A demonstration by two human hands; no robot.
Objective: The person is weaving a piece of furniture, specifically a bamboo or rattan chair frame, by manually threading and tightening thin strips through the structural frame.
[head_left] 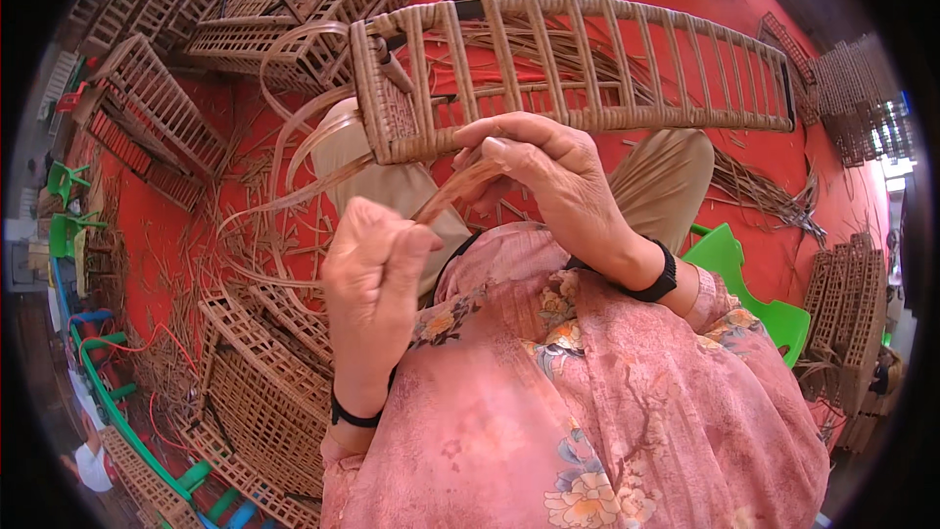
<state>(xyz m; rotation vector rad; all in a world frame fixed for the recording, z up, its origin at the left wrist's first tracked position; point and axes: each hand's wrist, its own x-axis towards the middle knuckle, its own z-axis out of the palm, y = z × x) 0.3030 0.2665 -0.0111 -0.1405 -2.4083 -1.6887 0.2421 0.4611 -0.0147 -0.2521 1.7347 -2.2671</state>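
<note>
A flat brown weaving strip point(455, 186) runs between my two hands. My left hand point(377, 279) is closed in a pinch at its lower end, slightly blurred. My right hand point(558, 171) grips the upper part between thumb and bent fingers, close under a long woven rattan-like frame point(397, 118). That frame lies crosswise beyond my hands, with slats across it and a densely wrapped left end. Whether the right fingertips touch its lower rail I cannot tell. Long loose strips point(294, 152) curl out from the frame's left end, past my knee.
Woven frames are stacked at the back left point(274, 15), the near left point(264, 382) and the right point(847, 313). A green plastic stool point(749, 294) is by my right side. Strip bundles point(764, 186) and scraps litter the red floor point(176, 264).
</note>
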